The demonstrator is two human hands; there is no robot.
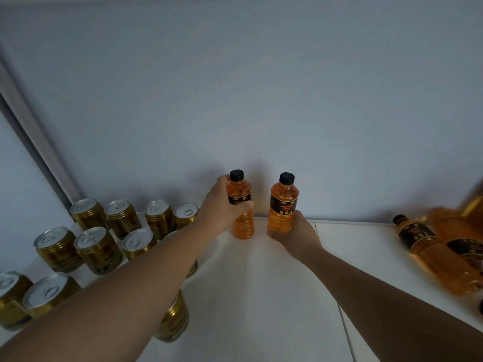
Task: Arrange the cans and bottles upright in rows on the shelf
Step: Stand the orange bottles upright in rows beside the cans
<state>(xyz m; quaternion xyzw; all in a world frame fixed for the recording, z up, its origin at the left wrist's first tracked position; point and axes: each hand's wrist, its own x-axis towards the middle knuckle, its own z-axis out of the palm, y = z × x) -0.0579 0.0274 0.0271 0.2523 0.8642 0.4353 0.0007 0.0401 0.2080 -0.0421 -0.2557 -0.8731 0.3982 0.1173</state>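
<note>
Two orange drink bottles with black caps stand upright near the back wall of the white shelf (pixel 261 296). My left hand (pixel 222 205) grips the left bottle (pixel 241 223) around its middle. My right hand (pixel 295 233) holds the right bottle (pixel 283 205) low down near its base. Several gold cans (pixel 98 250) with silver tops stand upright in rows at the left; my left forearm hides part of some of them. At the far right several more orange bottles (pixel 431 246) lie on their sides in a pile.
A pale wall (pixel 261 100) closes the back of the shelf. A grey vertical frame (pixel 34 137) runs down at the left. A seam (pixel 345 322) divides the shelf top into panels. Bare shelf surface lies between the standing bottles and the lying pile.
</note>
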